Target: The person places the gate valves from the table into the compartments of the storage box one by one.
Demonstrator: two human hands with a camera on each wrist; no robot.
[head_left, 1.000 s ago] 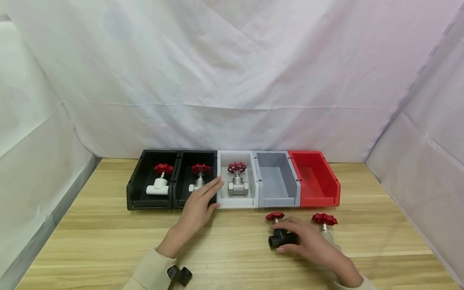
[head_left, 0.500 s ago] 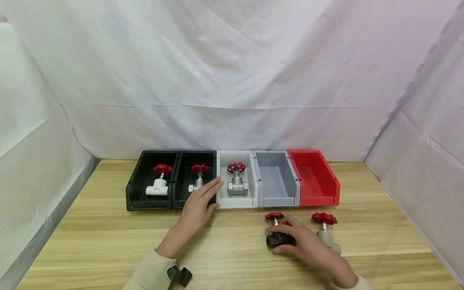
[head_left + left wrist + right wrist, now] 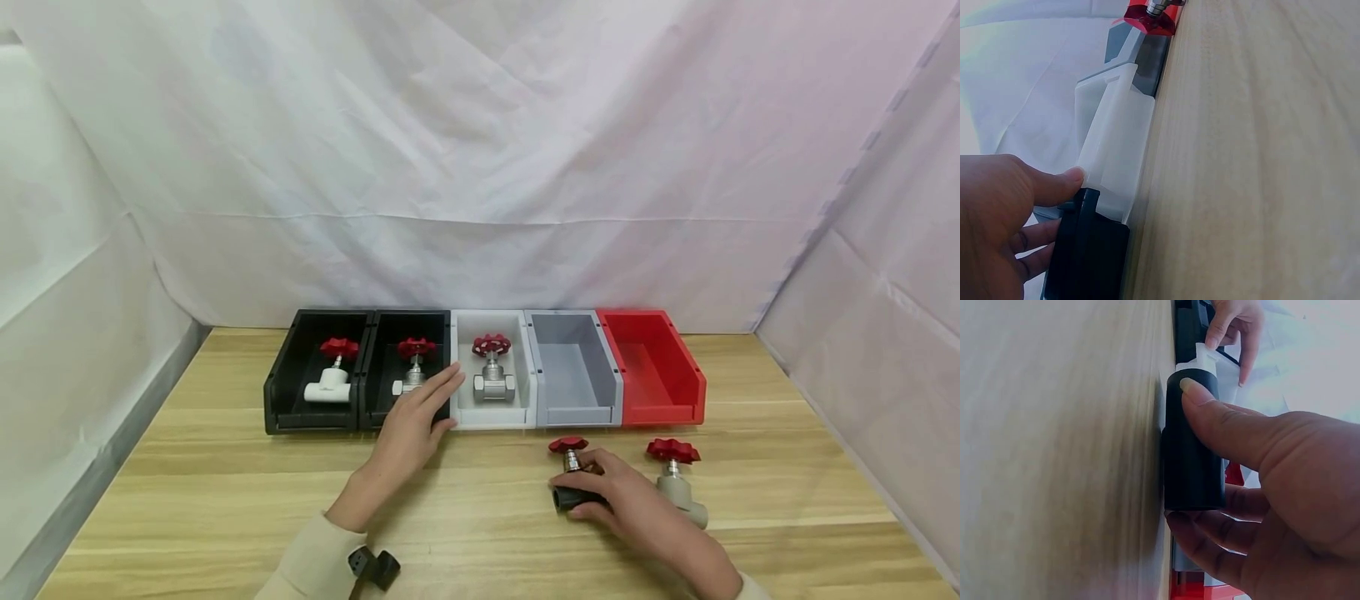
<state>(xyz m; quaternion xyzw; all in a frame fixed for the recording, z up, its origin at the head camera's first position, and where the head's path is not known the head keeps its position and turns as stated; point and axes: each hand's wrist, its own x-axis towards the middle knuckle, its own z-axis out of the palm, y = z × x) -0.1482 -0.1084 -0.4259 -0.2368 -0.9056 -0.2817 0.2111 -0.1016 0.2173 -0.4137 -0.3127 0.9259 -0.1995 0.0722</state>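
In the head view my right hand (image 3: 626, 504) grips the black body of a gate valve (image 3: 573, 498) with a red handwheel, low in front of the grey bin. The right wrist view shows the thumb along the black pipe end (image 3: 1192, 450) and fingers curled beneath it, with the wood surface right beside. My left hand (image 3: 412, 429) rests with extended fingers at the divide between the second black bin (image 3: 375, 408) and the white bin (image 3: 528, 408). In the left wrist view its thumb touches the white bin's edge (image 3: 1100, 147). Beside my right wrist stands a beige valve (image 3: 678, 492), red wheel up.
A row of bins lines the back cloth. White and metal valves (image 3: 327, 386) (image 3: 408, 383) (image 3: 493, 383) lie in the two black bins and the white one. Right of them come a grey bin (image 3: 577, 417) and a red bin (image 3: 660, 414).
My right hand has shifted slightly left and its fingers have closed further round the black valve. More of the beige valve shows behind the wrist. My left hand stays in place.
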